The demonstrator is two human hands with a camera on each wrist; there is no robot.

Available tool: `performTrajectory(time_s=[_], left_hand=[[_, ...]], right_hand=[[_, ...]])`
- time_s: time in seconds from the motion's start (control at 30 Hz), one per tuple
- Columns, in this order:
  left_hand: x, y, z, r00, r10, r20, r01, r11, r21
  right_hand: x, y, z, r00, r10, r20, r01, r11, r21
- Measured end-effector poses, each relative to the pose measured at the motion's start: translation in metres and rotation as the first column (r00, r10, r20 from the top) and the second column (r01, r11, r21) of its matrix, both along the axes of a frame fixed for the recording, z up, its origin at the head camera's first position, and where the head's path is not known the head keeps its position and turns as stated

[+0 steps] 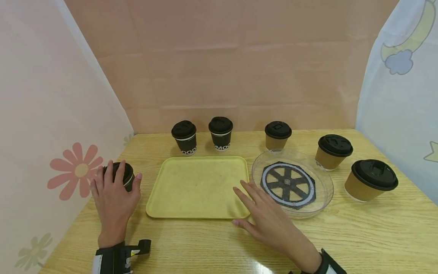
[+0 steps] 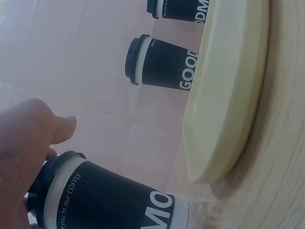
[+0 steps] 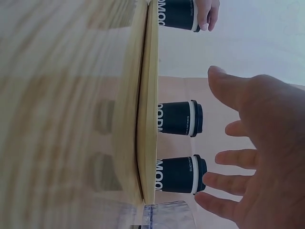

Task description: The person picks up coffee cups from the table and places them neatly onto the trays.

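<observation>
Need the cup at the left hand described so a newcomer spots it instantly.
Find the yellow tray on the wooden table. Left of it in the head view is a black paper cup with a black lid. Unlike the two black cups behind the tray, it has the left hand over its lid.

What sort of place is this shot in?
Likely a staged tabletop recording booth rather than a working café: a plain backdrop and a flower-print sheet screen the wood-grain table, where lidded cups stand near a yellow tray.
</observation>
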State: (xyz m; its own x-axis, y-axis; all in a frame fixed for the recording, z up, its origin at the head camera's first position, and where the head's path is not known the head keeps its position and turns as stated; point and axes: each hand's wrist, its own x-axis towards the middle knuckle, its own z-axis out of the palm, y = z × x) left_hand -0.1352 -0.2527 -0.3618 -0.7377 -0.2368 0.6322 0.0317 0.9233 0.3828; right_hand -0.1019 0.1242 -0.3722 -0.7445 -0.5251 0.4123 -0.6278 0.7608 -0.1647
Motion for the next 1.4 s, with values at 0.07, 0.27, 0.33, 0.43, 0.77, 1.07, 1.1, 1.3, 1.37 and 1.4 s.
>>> performTrajectory(time_s=[0.07, 0.27, 0.33, 0.43, 0.77, 1.07, 1.1, 1.3, 1.37, 1.4], left_hand=[[-0.0004, -0.0002, -0.0002, 1.000, -0.001, 0.000, 0.001, 1.000, -0.002], [-0.0019, -0.0014, -0.0017, 1.000, -0.005, 0.004, 0.005, 1.000, -0.007], [-0.0019, -0.0016, -0.0016, 1.000, -0.005, 0.005, 0.005, 1.000, -0.005], [-0.0019, -0.0016, -0.0017, 1.000, -0.008, 0.003, 0.008, 1.000, 0.000], [-0.0019, -0.0031, -0.0036, 1.000, -0.007, -0.015, 0.007, 1.000, 0.006], [-0.0024, -0.0036, -0.0050, 0.999, -0.010, -0.033, 0.010, 1.000, 0.003], [-0.0019, -0.0034, -0.0045, 1.000, -0.007, -0.026, 0.007, 1.000, 0.001], [-0.0004, -0.0021, -0.0026, 1.000, 0.018, 0.011, -0.018, 1.000, -0.007], [-0.0004, -0.0015, -0.0028, 1.000, 0.022, 0.004, -0.022, 1.000, -0.014], [-0.0003, -0.0012, -0.0029, 1.000, 0.025, -0.003, -0.025, 1.000, -0.019]], right_hand=[[-0.0004, -0.0001, -0.0003, 1.000, 0.000, 0.003, 0.000, 1.000, 0.007], [-0.0020, 0.0006, -0.0020, 1.000, 0.004, 0.007, -0.004, 1.000, 0.005], [-0.0023, 0.0006, -0.0023, 1.000, 0.004, 0.027, -0.004, 1.000, 0.002], [-0.0024, 0.0005, -0.0028, 0.998, 0.005, 0.061, -0.006, 1.000, 0.004], [-0.0005, 0.0018, -0.0037, 0.983, 0.029, 0.180, -0.041, 0.997, 0.064], [-0.0005, 0.0058, -0.0037, 0.977, 0.122, 0.173, -0.138, 0.986, 0.088], [-0.0007, 0.0062, -0.0041, 0.976, 0.133, 0.173, -0.149, 0.985, 0.081], [-0.0007, 0.0076, -0.0056, 0.962, 0.136, 0.235, -0.148, 0.989, 0.032], [-0.0009, 0.0080, -0.0057, 0.959, 0.126, 0.254, -0.134, 0.991, 0.016], [-0.0012, 0.0082, -0.0061, 0.957, 0.124, 0.262, -0.130, 0.991, 0.006]])
